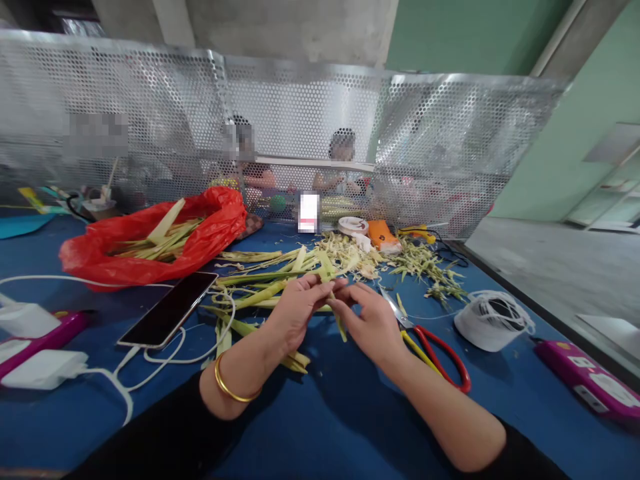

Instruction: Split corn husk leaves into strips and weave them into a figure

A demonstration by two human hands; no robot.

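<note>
My left hand point(299, 303) and my right hand point(367, 320) meet over the middle of the blue table. Both are closed on a pale green leaf strip point(326, 268), which looks like plant husk. Its upper end rises above my fingers, and a narrow tail hangs below them. The part between my fingertips is hidden. Long green and yellowish leaf strips point(265, 293) lie under and beside my left hand. Scissors point(440, 357) with one red and one yellow handle rest beside my right forearm, blades pointing away from me.
A red plastic bag point(125, 257) of leaf strips stands at left, near a phone point(170, 310) with white cables. Trimmed scraps point(425, 267) are heaped behind my hands. A white cord spool point(493, 320) and a purple power strip point(590, 380) lie right. Beyond a perforated metal screen point(300, 107), people sit.
</note>
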